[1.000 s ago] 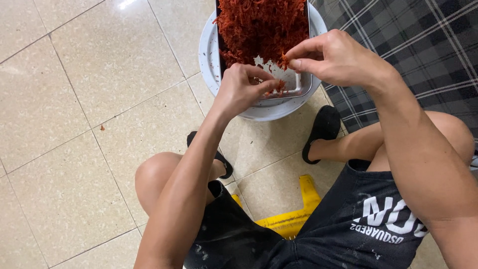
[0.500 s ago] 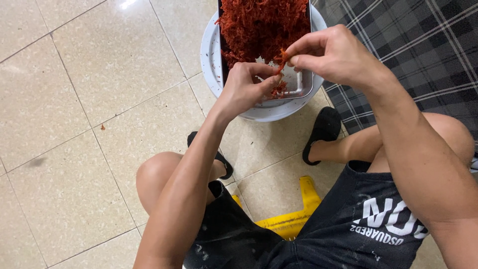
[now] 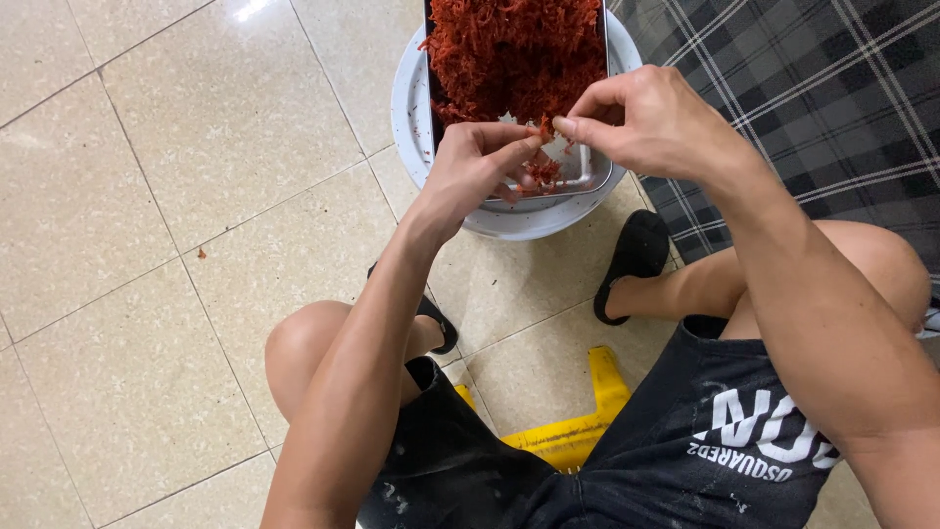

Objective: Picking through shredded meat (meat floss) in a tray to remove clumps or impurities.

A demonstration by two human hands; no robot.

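Observation:
A metal tray heaped with red shredded strands rests on a round white basin on the tiled floor. My left hand is curled over the tray's near end, its fingers pinching a small clump of the red shreds. My right hand meets it from the right, thumb and forefinger closed on the same clump. Both hands hover just above the bare near part of the tray.
I sit on a low yellow stool with my knees apart, black sandals on my feet. A dark plaid cloth covers the floor at the right. Beige tiles spread to the left, with a red scrap.
My hands have come closer together over the tray's near end, and a small clump of red shreds now sits pinched between the fingers of both.

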